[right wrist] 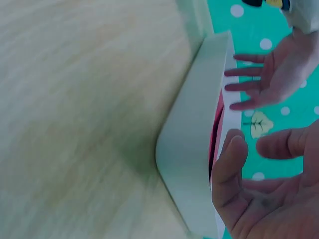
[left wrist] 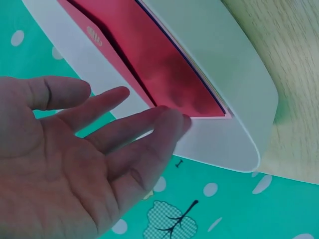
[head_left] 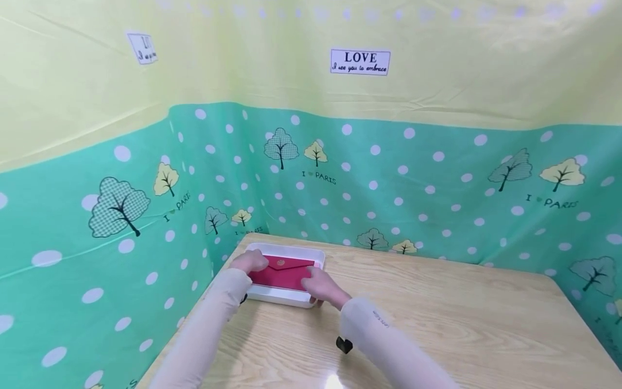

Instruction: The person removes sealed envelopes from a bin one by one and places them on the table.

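A red envelope point(head_left: 282, 274) with a gold emblem on its flap lies flat in a white tray point(head_left: 284, 296). Under it, thin dark-blue and pale edges show in the left wrist view, where the envelope point(left wrist: 172, 64) fills the tray. My left hand point(head_left: 249, 261) is at the envelope's left end, its fingers loosely extended and the fingertips point(left wrist: 172, 119) at the corner. At the right end is my right hand point(head_left: 328, 286), fingers loosely bent over the tray's rim; in the right wrist view this hand point(right wrist: 269, 199) pinches nothing visible. Whether its fingertips touch the envelope is hidden.
The tray stands at the far left corner of a light wooden table point(head_left: 437, 319). A green and yellow patterned curtain point(head_left: 379, 178) hangs close behind the table and along its left side. Black bands point(head_left: 344, 344) sit at the sleeved wrists.
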Tool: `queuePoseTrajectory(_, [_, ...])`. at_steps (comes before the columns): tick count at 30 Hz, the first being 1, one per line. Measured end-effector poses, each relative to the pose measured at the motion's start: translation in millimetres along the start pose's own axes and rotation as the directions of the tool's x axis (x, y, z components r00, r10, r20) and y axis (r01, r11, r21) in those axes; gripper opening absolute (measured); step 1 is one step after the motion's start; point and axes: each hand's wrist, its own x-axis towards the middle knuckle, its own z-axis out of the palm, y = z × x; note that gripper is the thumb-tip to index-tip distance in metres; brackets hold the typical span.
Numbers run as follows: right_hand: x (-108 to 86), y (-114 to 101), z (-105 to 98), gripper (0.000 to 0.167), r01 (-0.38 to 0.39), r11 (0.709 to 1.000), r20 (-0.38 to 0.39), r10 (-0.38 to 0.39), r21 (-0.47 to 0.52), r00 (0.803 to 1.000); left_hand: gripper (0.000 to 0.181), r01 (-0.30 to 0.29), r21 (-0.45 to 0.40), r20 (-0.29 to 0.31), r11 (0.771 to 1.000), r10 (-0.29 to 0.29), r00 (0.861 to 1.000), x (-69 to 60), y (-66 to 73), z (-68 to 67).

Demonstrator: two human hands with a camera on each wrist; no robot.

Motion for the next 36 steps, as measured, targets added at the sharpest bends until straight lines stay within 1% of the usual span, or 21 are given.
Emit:
queuePoseTrajectory(4, [-5.2,-1.5,10.8,0.065,-0.021,0.998,-0.010,0.022,0.055,1.000,0.052,0.002,-0.011,0.018,1.000,-0.002,1.000,-3.0,2.6,4.6])
queuePoseTrajectory(6, [-7.2,-1.6,13.7,0.066,-0.033,0.997,-0.023,0.035,0.070,0.999,0.051,-0.002,-0.004,0.015,1.000,0.002,1.000,-4.0,3.8,8.2])
queuePoseTrajectory(9, [-9.1,-1.4,15.4,0.066,-0.053,0.995,-0.037,0.056,0.084,0.998,0.048,-0.002,0.014,0.017,1.000,0.002,1.000,-5.3,5.6,12.8])
queuePoseTrajectory(13, [-9.2,-0.1,16.3,0.067,-0.069,0.993,-0.031,0.073,0.096,0.997,0.043,0.018,0.035,0.015,0.999,-0.018,1.000,-6.5,6.4,15.7])
queuePoseTrajectory(16, [-7.9,1.1,17.2,0.067,-0.076,0.990,-0.023,0.080,0.115,0.997,0.045,0.016,0.027,0.011,0.999,-0.016,1.000,-6.8,6.6,15.9])
queuePoseTrajectory(21, [-6.8,1.2,18.0,0.068,-0.080,0.983,-0.006,0.082,0.164,0.997,0.042,0.019,-0.005,0.022,1.000,-0.019,1.000,-6.9,8.6,16.5])
queuePoseTrajectory(24, [-6.2,0.8,17.6,0.069,-0.085,0.981,-0.003,0.087,0.174,0.996,0.040,0.029,-0.006,0.025,1.000,-0.028,0.999,-7.1,10.9,16.3])
queuePoseTrajectory(27, [-5.3,0.7,17.0,0.069,-0.090,0.980,-0.002,0.092,0.179,0.996,0.042,0.036,0.012,0.019,0.999,-0.036,0.999,-6.8,12.0,15.7])
queuePoseTrajectory(30, [-4.4,0.6,16.8,0.068,-0.094,0.978,0.002,0.095,0.189,0.995,0.044,0.031,0.038,0.006,0.999,-0.031,1.000,-3.9,9.7,14.8])
queuePoseTrajectory(32, [-3.9,0.8,16.6,0.068,-0.093,0.977,-0.003,0.095,0.190,0.995,0.045,0.028,0.041,-0.002,0.999,-0.028,1.000,-2.7,8.1,13.3])
queuePoseTrajectory(34, [-3.7,0.6,16.7,0.069,-0.092,0.978,-0.012,0.096,0.185,0.995,0.046,0.029,0.033,-0.012,0.999,-0.028,1.000,-1.3,5.7,12.0])
queuePoseTrajectory(36, [-3.3,0.7,17.1,0.071,-0.086,0.981,-0.022,0.091,0.177,0.996,0.045,0.042,0.014,-0.025,0.999,-0.042,0.999,-1.1,3.6,11.0])
